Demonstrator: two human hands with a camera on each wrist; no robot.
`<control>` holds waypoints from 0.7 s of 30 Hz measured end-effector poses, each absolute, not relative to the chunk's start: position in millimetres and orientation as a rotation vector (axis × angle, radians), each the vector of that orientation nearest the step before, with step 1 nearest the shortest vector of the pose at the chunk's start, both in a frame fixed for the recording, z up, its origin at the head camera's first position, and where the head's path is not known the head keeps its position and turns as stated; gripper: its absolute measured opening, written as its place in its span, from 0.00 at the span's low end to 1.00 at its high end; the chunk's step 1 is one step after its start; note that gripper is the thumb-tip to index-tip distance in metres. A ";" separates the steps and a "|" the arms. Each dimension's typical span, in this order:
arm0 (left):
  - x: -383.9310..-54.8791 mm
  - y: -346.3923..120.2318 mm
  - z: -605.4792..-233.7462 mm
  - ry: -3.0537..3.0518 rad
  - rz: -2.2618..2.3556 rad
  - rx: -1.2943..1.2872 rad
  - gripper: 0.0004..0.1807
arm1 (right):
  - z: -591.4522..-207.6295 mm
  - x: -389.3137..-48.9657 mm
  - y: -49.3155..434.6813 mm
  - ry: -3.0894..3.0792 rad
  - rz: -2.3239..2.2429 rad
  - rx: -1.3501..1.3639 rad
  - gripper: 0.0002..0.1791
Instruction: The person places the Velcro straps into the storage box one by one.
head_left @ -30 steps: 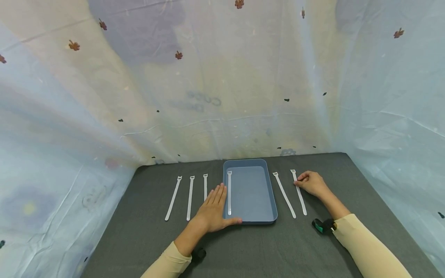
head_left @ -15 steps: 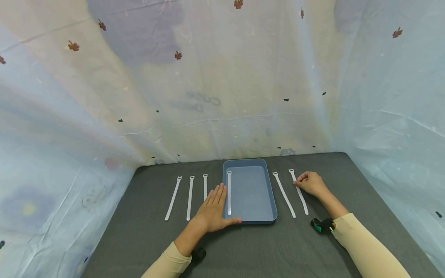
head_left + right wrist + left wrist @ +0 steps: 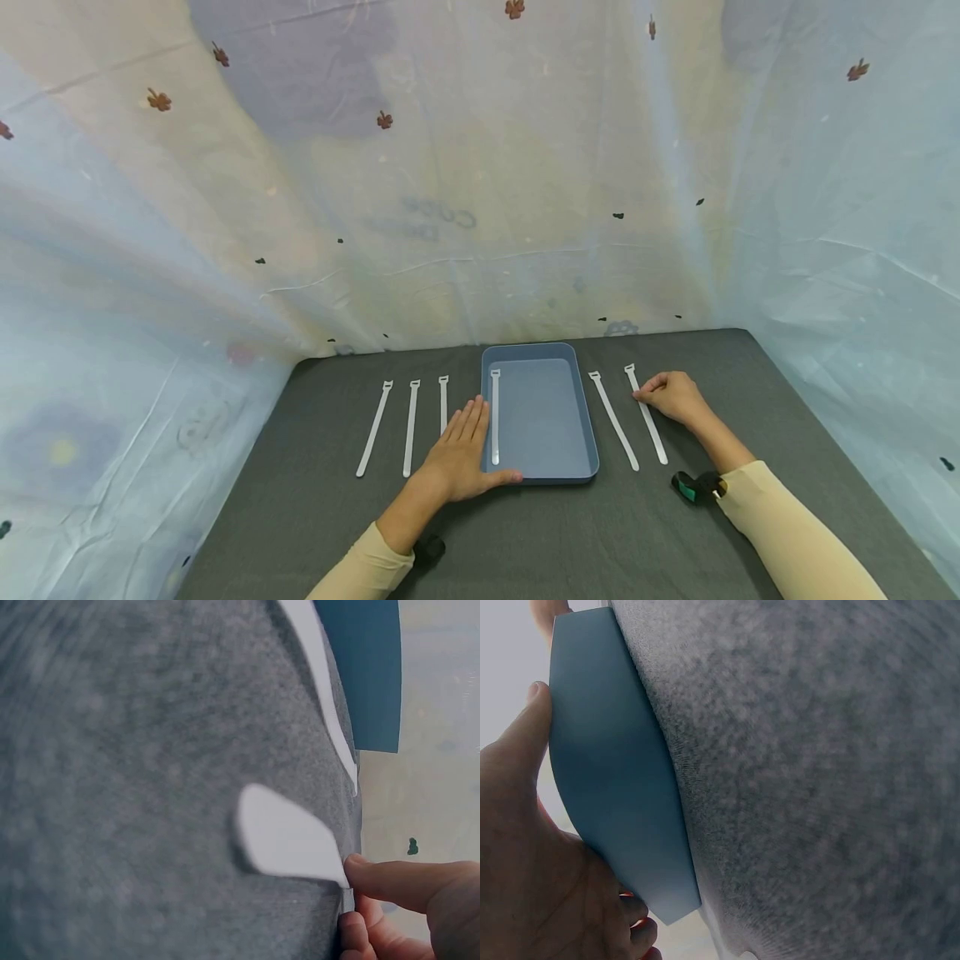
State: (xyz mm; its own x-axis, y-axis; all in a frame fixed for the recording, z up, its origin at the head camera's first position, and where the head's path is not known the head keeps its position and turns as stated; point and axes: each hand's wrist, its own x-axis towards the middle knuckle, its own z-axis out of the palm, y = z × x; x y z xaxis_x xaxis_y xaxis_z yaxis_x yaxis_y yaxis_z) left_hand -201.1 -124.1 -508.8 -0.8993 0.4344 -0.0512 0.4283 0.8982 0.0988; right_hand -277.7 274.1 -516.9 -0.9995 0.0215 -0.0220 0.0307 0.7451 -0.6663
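Note:
My right hand (image 3: 675, 398) pinches a white cable strap (image 3: 655, 436) near its middle, at the right of the table. In the right wrist view the strap's rounded tail (image 3: 289, 836) rises from thumb and finger toward the camera. My left hand (image 3: 453, 464) rests with straight fingers over the left edge of a shallow blue-grey tray (image 3: 546, 425); its thumb lies at the near edge. Inside the tray, close to those fingers, lies another white strap (image 3: 495, 421) with a slotted head. In the left wrist view, thumb and fingers touch the tray's wall (image 3: 619, 765).
Between tray and right hand lies a white strap (image 3: 615, 423). Left of the tray are more straps, an outer one (image 3: 373, 429), a middle one (image 3: 411, 429) and one (image 3: 443, 404) partly hidden by the left hand. Dark grey cloth (image 3: 570, 542) covers the table; a patterned curtain (image 3: 480, 275) stands behind.
The strap in my right hand has shifted slightly: its head went a little left and its tail a little right. The left hand and the tray have stayed put.

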 end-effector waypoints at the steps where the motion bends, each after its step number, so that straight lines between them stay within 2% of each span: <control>1: -201.5 -124.1 -509.5 2.989 0.130 0.679 0.69 | -516.6 -277.5 274.4 2.920 -1.120 0.043 0.14; 21: -201.3 -125.4 -508.6 2.994 0.139 0.687 0.69 | -501.6 -269.8 267.5 2.798 -1.321 0.000 0.14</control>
